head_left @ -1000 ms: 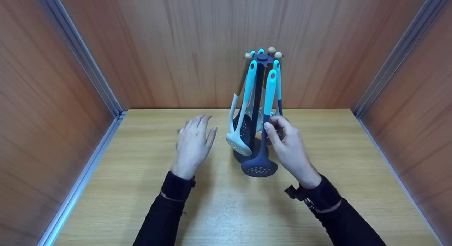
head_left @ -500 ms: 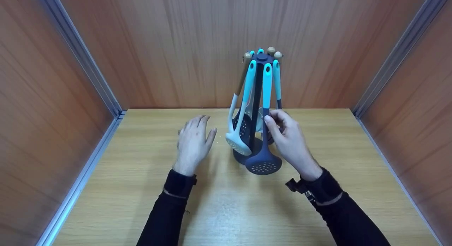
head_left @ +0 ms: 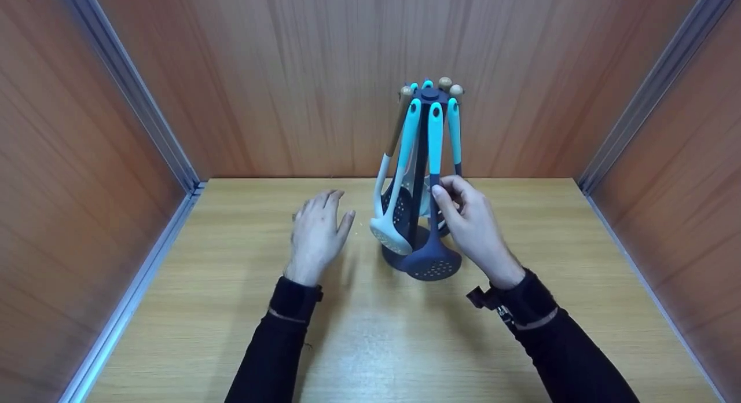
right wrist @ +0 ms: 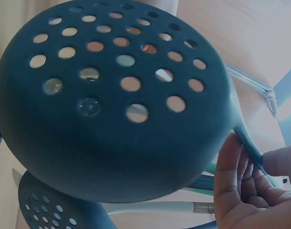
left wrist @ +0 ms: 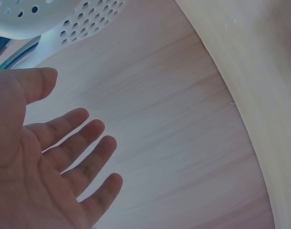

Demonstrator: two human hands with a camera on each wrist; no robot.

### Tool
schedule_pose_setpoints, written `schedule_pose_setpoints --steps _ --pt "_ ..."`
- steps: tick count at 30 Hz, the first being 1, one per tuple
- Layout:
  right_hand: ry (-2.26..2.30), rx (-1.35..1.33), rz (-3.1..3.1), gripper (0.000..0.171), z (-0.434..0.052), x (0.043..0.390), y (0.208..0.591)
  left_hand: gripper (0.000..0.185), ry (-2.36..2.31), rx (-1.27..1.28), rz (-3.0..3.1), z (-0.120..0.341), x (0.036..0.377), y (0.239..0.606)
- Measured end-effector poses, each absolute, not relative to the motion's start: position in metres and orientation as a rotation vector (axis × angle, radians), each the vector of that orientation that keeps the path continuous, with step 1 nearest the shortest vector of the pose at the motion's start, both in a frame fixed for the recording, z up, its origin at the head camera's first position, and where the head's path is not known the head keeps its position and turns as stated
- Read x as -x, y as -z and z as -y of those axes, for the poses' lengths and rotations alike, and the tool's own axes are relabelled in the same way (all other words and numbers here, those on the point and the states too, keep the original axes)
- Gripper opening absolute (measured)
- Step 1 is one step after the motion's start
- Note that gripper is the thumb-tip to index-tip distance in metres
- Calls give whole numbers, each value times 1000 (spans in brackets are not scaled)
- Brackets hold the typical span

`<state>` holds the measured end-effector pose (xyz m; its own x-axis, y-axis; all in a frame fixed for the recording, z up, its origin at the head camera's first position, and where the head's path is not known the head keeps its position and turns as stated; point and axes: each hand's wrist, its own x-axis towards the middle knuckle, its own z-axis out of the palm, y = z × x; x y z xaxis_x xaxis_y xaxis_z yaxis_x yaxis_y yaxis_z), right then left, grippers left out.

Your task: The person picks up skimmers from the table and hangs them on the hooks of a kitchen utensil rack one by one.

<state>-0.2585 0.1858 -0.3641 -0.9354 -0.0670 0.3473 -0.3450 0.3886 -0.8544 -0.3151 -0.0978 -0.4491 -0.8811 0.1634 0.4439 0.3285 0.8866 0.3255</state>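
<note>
My right hand (head_left: 476, 223) pinches the shaft of a dark blue skimmer (head_left: 433, 261) with a turquoise handle, thumb in front and fingers behind. Its handle top is level with the head of a dark utensil stand (head_left: 430, 95), at the stand's front. In the right wrist view the skimmer's perforated bowl (right wrist: 135, 157) fills much of the picture. My left hand (head_left: 315, 235) hovers to the left of the stand with fingers extended and holds nothing. Nearest it hangs a white skimmer (head_left: 391, 232) with a turquoise handle, partly seen in the left wrist view.
Several other utensils with turquoise or wooden handles (head_left: 399, 125) hang around the stand, whose round base (head_left: 395, 260) rests on the wooden table (head_left: 370, 345). Wood-grain panels (head_left: 301, 73) with metal corner strips (head_left: 139, 96) enclose the table at the back and sides.
My right hand has raised the dark blue skimmer's bowl and brought its handle top back and slightly left toward the stand's head. My left hand has hardly moved.
</note>
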Motion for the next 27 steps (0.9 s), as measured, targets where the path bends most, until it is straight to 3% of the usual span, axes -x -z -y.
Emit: schedule_pose_setpoints --steps 27 --pt "-1471 -319 2426 34 -187 281 372 51 567 330 2693 100 331 456"
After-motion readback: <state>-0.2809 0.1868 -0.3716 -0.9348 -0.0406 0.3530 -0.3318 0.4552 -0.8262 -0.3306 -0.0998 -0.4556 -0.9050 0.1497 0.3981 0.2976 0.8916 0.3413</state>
